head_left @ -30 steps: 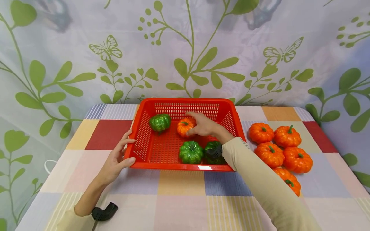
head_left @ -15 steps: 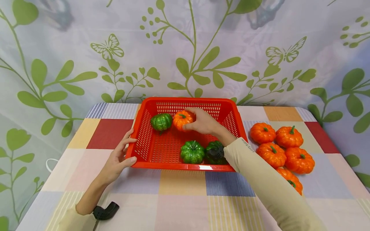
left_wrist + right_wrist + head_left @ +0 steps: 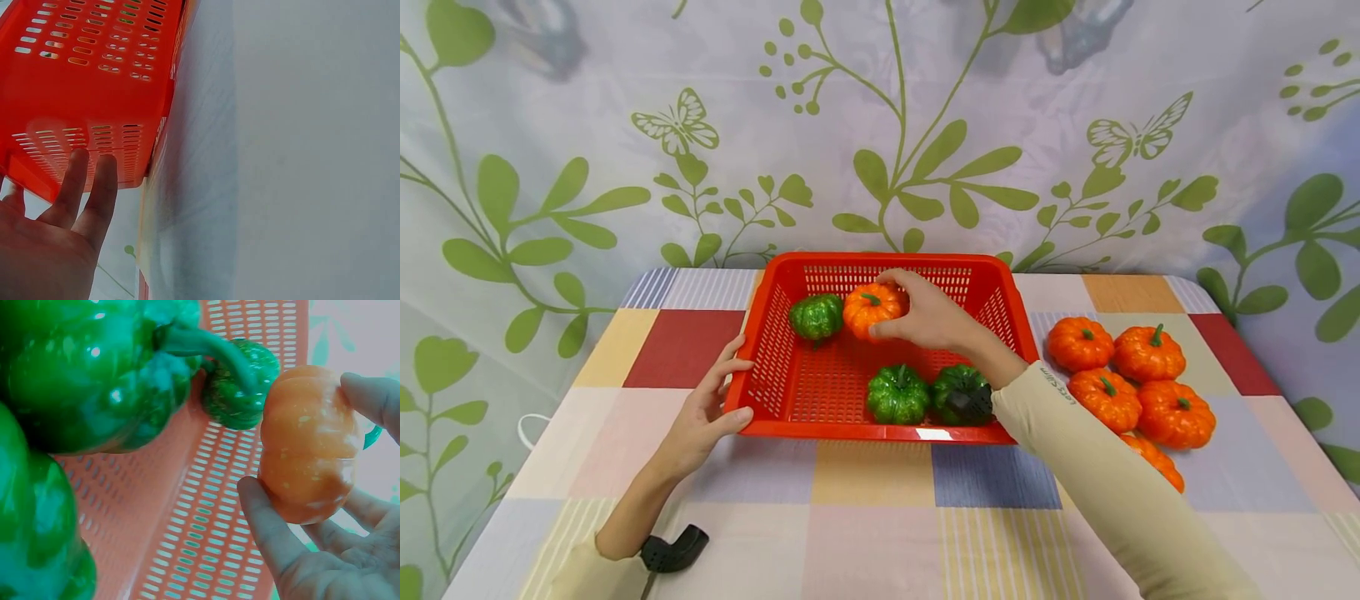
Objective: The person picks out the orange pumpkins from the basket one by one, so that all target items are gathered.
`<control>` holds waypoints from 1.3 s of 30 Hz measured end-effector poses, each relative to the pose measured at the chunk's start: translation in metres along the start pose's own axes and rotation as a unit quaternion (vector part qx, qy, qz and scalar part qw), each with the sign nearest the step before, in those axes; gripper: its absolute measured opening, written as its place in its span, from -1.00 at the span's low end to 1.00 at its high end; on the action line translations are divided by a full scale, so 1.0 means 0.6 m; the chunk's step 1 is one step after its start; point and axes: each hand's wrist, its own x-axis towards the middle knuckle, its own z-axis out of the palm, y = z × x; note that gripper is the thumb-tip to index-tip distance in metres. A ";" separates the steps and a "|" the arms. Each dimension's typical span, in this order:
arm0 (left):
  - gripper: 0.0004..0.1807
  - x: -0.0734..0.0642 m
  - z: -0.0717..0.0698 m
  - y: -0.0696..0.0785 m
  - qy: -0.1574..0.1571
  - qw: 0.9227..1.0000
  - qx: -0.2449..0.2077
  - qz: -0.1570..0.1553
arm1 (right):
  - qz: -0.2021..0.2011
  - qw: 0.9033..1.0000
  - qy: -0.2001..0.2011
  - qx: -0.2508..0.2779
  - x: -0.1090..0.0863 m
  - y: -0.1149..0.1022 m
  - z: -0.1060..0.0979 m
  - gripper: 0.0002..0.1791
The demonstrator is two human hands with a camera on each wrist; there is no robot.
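Note:
My right hand (image 3: 928, 315) grips a small orange pumpkin (image 3: 865, 310) with a green stem, inside the red plastic basket (image 3: 887, 434). In the right wrist view, thumb and fingers hold opposite sides of the pumpkin (image 3: 309, 447), which is raised above the slotted floor. A green pumpkin (image 3: 816, 317) lies just left of it. Two more green pumpkins, one at centre front (image 3: 898, 395) and one (image 3: 958, 385) partly behind the wrist camera, sit near the front wall. My left hand (image 3: 696, 429) rests on the basket's left side, its fairly straight fingers (image 3: 103, 194) touching the wall.
Several orange pumpkins (image 3: 1175, 415) lie clustered on the patchwork tablecloth (image 3: 872, 542) right of the basket, one partly behind the right sleeve (image 3: 1097, 467). A leaf-patterned curtain (image 3: 737, 125) hangs behind the table. A white cable loop (image 3: 523, 429) shows at the left.
The right hand has lifted the orange pumpkin off the basket floor and shifted it slightly left and back, close to the green one. The left hand stays at the basket's side.

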 end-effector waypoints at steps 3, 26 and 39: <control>-0.41 0.000 0.000 0.000 0.002 1.000 -0.002 0.001 | -0.006 1.000 0.005 0.003 -0.010 -0.008 -0.007 -0.21; -0.42 -0.002 -0.002 0.000 -0.004 1.000 -0.004 0.004 | -0.041 0.999 -0.005 0.020 -0.106 -0.050 -0.029 -0.14; -0.41 -0.001 -0.002 -0.003 -0.008 1.000 0.000 -0.006 | -0.060 0.998 0.030 0.004 -0.163 -0.043 -0.036 -0.20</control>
